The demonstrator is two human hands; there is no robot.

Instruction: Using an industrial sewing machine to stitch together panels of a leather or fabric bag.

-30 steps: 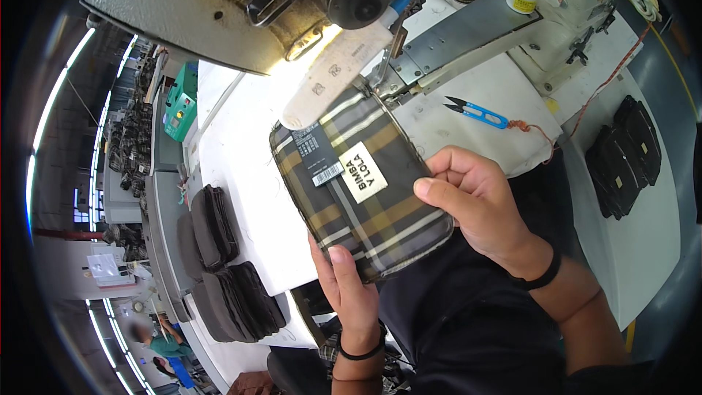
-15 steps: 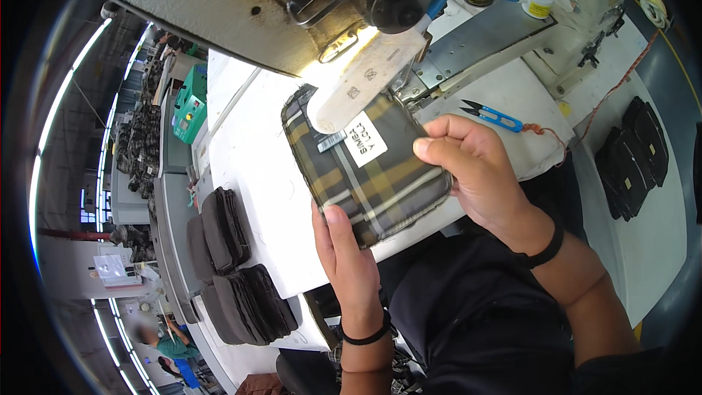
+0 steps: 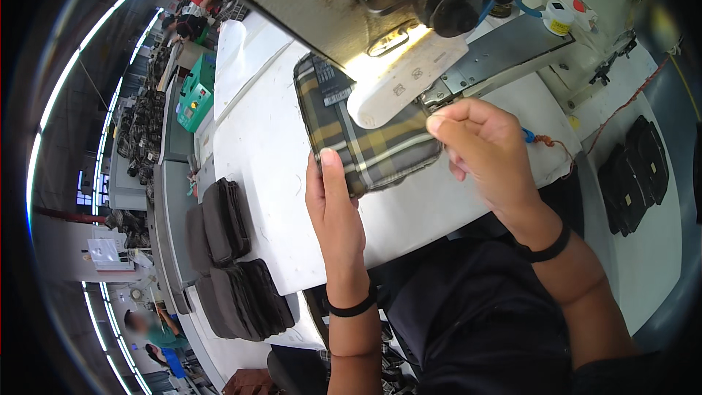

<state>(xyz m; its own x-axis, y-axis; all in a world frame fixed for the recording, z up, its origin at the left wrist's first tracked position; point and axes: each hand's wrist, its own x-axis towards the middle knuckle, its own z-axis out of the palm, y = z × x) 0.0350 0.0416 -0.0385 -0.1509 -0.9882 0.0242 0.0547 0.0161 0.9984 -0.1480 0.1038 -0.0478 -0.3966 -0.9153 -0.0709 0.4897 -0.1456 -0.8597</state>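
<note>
My left hand (image 3: 338,208) pressing flat on the plaid pouch (image 3: 362,139), my right hand (image 3: 486,150) pinching its far edge under the sewing machine (image 3: 380,0), dark pouches (image 3: 234,263) stacked left of my grip

A plaid pouch (image 3: 365,148) lies flat on the white sewing table (image 3: 263,153), near the table's front edge and toward its right end. It is a soft, roughly rectangular piece with rounded corners, in dark olive and grey-green cloth crossed by yellow and pale stripes. A dark label panel sits on its far left corner, and a raised seam or zipper line seems to run along its near long side, though the picture is too bent there to be sure. Its far right part is tucked under the pale arm of the sewing machine (image 3: 402,84), so that end is hidden.
</note>
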